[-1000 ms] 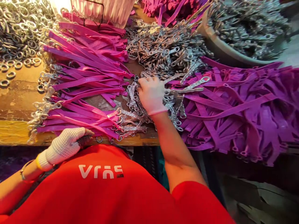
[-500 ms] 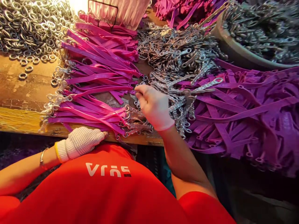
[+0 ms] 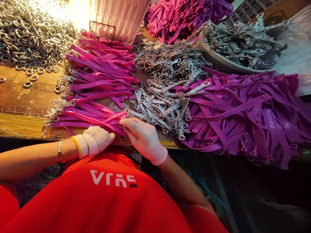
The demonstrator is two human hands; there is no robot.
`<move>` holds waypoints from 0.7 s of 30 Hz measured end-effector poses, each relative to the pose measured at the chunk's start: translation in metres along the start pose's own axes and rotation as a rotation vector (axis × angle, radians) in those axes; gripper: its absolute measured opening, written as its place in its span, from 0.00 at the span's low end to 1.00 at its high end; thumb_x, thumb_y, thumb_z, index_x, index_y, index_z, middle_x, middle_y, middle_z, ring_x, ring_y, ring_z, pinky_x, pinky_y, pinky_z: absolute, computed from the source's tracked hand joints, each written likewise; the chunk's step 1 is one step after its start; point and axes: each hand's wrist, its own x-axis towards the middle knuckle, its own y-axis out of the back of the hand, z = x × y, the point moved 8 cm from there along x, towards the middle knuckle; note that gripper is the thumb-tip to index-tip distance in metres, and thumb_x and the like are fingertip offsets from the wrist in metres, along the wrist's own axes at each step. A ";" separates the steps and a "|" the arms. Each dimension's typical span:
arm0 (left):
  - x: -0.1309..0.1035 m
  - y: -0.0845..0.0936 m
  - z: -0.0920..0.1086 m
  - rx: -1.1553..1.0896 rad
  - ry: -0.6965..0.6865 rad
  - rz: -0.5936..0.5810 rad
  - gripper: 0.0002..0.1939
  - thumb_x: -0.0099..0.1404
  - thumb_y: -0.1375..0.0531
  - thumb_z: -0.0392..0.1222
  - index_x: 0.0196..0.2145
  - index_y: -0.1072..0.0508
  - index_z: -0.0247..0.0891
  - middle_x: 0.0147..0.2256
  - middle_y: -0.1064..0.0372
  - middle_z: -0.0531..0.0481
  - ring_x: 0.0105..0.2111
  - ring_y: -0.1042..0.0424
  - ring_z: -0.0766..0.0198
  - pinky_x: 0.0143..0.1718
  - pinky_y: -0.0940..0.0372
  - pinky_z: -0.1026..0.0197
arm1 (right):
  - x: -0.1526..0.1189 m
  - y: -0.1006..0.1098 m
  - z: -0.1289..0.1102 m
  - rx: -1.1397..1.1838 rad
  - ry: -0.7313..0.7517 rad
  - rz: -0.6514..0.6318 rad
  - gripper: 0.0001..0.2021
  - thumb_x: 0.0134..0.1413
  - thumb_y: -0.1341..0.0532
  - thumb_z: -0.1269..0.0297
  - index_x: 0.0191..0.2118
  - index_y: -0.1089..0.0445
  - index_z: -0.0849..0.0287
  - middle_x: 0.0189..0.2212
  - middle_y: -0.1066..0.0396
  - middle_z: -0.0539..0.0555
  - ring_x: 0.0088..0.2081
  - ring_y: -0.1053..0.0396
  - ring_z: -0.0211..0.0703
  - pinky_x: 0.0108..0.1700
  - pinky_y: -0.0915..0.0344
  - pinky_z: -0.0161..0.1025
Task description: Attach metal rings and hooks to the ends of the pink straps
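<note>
My left hand (image 3: 97, 139), in a dotted knit glove, is closed at the table's front edge, just below the magenta straps (image 3: 94, 84). Whatever its curled fingers grip is hidden. My right hand (image 3: 143, 139), in a thin pale glove, has its fingertips pressed together at the right ends of the nearest straps. I cannot make out what is in that pinch. Metal rings and links (image 3: 54, 108) hang on the straps' left ends. Right of the straps, beyond my right hand, flat metal links with eyelets (image 3: 160, 100) lie heaped.
Loose metal rings (image 3: 31, 35) are piled at the back left. A tub (image 3: 233, 66) of metal links stands at the back right, with purple straps (image 3: 238, 113) heaped before it. A ribbed translucent container (image 3: 114, 19) stands behind the magenta straps. The wooden table's edge (image 3: 21, 124) runs along the front.
My right hand has come left and toward me, from beside the metal links to the strap ends near my left hand. My left hand has shifted slightly right. The view has turned slightly right.
</note>
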 end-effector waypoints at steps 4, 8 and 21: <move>0.002 -0.003 -0.002 -0.057 -0.049 -0.045 0.09 0.62 0.42 0.34 0.37 0.21 0.36 0.33 0.23 0.38 0.31 0.26 0.55 0.34 0.37 0.58 | -0.013 -0.004 0.002 0.024 -0.079 0.015 0.11 0.71 0.47 0.67 0.53 0.31 0.57 0.40 0.24 0.56 0.41 0.25 0.44 0.43 0.32 0.37; -0.001 -0.001 -0.015 -0.335 -0.085 -0.112 0.07 0.62 0.42 0.39 0.37 0.25 0.38 0.32 0.25 0.46 0.28 0.28 0.61 0.27 0.38 0.64 | -0.026 -0.002 0.006 0.031 -0.228 0.049 0.12 0.69 0.46 0.67 0.54 0.33 0.57 0.42 0.25 0.57 0.43 0.25 0.46 0.46 0.31 0.40; 0.007 0.001 0.005 -1.695 0.145 -0.096 0.19 0.62 0.34 0.55 0.33 0.27 0.34 0.19 0.39 0.56 0.15 0.48 0.75 0.16 0.52 0.70 | -0.017 -0.005 0.014 0.296 -0.428 -0.018 0.22 0.67 0.41 0.53 0.59 0.36 0.61 0.51 0.28 0.62 0.52 0.30 0.52 0.55 0.33 0.47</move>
